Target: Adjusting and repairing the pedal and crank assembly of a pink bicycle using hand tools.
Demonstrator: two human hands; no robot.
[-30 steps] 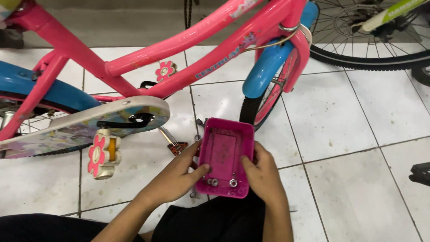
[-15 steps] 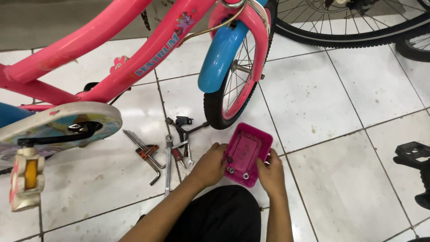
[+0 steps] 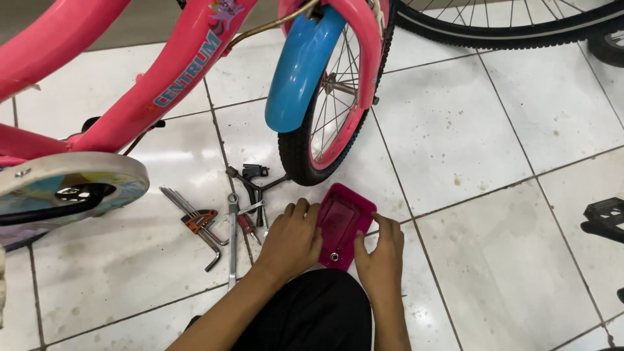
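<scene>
**Both hands on the pink tray, down on the tiles**

Clasped from either side, the shallow magenta plastic tray with rounded corners (image 3: 342, 223) sits between my two hands, low on the glossy white floor tiles (image 3: 507, 273), just in front of the small bike's front wheel. My left hand (image 3: 291, 242) curls over its left edge, fingers bent and pressed to the rim; my right hand (image 3: 381, 257) holds the lower right edge, thumb reaching across toward a small metal bolt at the tray's near end. Whether the tray rests on the tile or is lifted slightly I cannot tell.

Beyond it stands the knobbly black rubber tyre with thin steel spokes (image 3: 325, 130), under a smooth curved blue plastic mudguard (image 3: 299, 71) and the glossy pink tubular steel frame (image 3: 162, 84). Left of my hand lies a scatter of metal tools: a folding set of hex keys with an orange holder (image 3: 198, 221) and a long slim silver spanner (image 3: 232, 240), flat on the speckled tile.
</scene>
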